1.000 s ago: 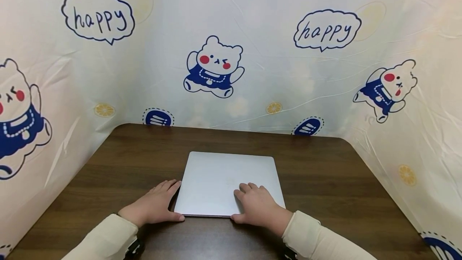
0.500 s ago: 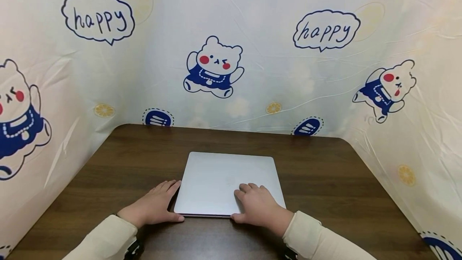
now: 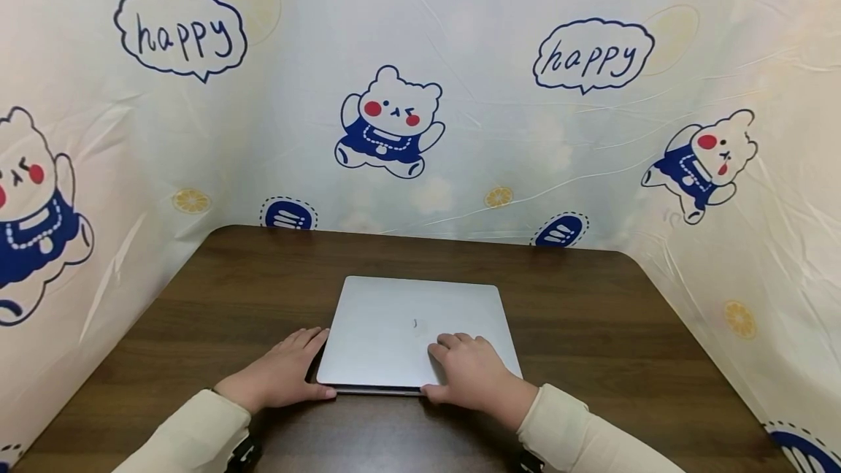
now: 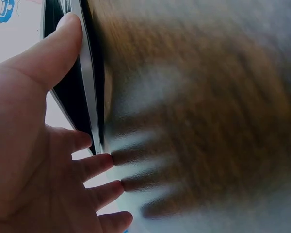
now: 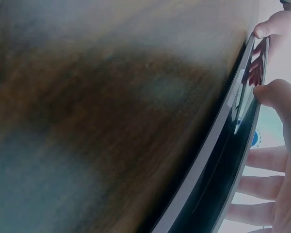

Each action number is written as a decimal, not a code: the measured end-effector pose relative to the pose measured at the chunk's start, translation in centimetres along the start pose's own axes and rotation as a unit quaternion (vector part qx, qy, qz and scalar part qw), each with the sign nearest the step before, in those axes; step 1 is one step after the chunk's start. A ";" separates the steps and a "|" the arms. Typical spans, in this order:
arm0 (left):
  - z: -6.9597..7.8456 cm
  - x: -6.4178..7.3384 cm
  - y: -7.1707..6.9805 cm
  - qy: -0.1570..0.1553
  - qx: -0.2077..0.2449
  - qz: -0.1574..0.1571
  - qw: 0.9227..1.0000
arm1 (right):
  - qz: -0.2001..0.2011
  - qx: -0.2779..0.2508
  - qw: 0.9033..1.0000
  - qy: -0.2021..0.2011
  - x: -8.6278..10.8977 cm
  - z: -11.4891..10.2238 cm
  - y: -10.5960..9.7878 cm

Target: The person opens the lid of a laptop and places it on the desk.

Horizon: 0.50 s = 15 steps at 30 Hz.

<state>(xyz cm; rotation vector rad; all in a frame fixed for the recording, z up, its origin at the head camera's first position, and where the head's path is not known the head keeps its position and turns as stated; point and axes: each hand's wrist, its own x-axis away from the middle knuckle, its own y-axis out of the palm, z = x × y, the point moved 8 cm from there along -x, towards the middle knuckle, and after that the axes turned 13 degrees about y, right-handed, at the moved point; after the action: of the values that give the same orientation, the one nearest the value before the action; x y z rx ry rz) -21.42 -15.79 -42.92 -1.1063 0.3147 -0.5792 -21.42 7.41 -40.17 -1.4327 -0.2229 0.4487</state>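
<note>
A silver laptop [image 3: 388, 341] lies on the brown wooden table [image 3: 571, 312], its lid [image 3: 381, 309] raised by a narrow gap at the front. With its thumb at the lid's front edge and its fingers over the top, my right hand [image 3: 473, 374] pinches the lid. In the right wrist view a dark gap parts the lid from the base's edge [image 5: 202, 160]. My left hand [image 3: 279, 374] spreads around the front left corner. Its thumb presses the base's front edge [image 4: 87, 73] in the left wrist view, and its fairly straight fingers lie along the left side.
A pale curtain [image 3: 473, 35] printed with bears and "happy" bubbles surrounds the back and sides of the table. Both forearms, in cream sleeves [image 3: 197, 429], lie across the front. The tabletop extends on both sides of the laptop.
The lid's front edge has risen slightly, widening the gap above the base. My right hand has shifted very slightly with it. The left hand stays where it was.
</note>
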 end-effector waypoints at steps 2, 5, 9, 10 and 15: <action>-0.1 0.0 0.1 -0.001 -0.001 -0.002 1.000 | 0.002 -0.001 1.000 0.000 0.0 0.0 -0.1; -0.3 -0.1 0.2 -0.004 0.001 -0.003 1.000 | 0.002 -0.002 1.000 0.000 0.1 0.0 -0.2; -0.5 -0.1 0.3 -0.001 -0.001 0.000 1.000 | 0.005 -0.005 1.000 0.000 0.1 0.0 -0.4; -0.6 -0.2 0.3 0.000 -0.002 0.001 1.000 | 0.007 -0.005 1.000 0.000 0.1 0.0 -0.4; -0.6 -0.2 0.4 0.001 0.002 -0.001 1.000 | 0.016 -0.006 1.000 -0.003 0.1 0.0 -0.7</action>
<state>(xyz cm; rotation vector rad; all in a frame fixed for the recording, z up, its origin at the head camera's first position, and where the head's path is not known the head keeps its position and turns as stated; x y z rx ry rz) -21.78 -16.03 -43.51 -1.1012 0.3148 -0.5828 -21.17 7.41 -39.46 -1.4476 -0.2087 0.4788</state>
